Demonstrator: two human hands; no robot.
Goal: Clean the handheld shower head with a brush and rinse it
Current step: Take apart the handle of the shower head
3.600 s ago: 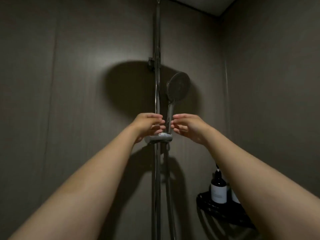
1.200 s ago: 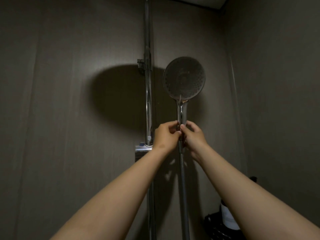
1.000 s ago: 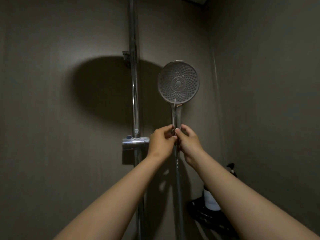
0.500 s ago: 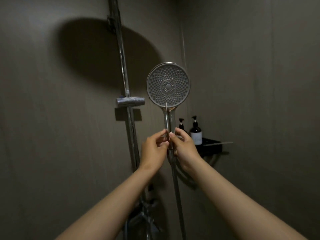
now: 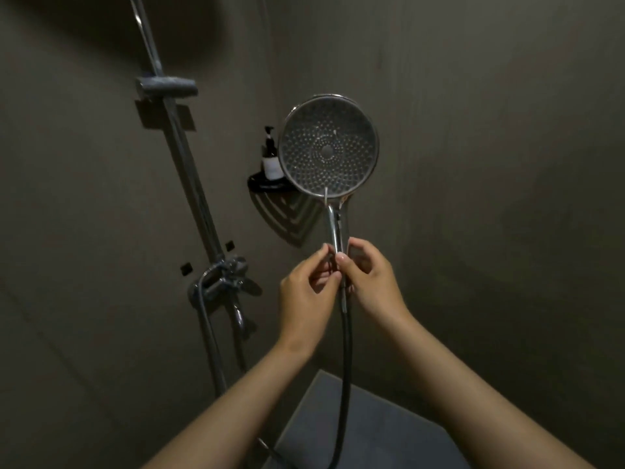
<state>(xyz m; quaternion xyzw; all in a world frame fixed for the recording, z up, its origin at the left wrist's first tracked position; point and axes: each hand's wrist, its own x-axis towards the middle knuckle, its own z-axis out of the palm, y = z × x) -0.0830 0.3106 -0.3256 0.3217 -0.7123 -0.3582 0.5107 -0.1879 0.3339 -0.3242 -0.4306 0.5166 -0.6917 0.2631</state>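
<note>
Pump bottle (image 5: 270, 162) in corner caddy (image 5: 263, 186), shower head (image 5: 328, 150) held

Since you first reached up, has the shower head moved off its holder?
Yes. The shower head has left the holder on the rail; it is now lower and to its right.

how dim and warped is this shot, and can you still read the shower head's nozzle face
Head view throughout: dim and murky, yet the round chrome shower head shows its nozzle dots clearly, with glints on rim and handle; wide-angle distortion slants the long chrome slide rail; the black corner shelf throws a ribbed shadow below.
</note>
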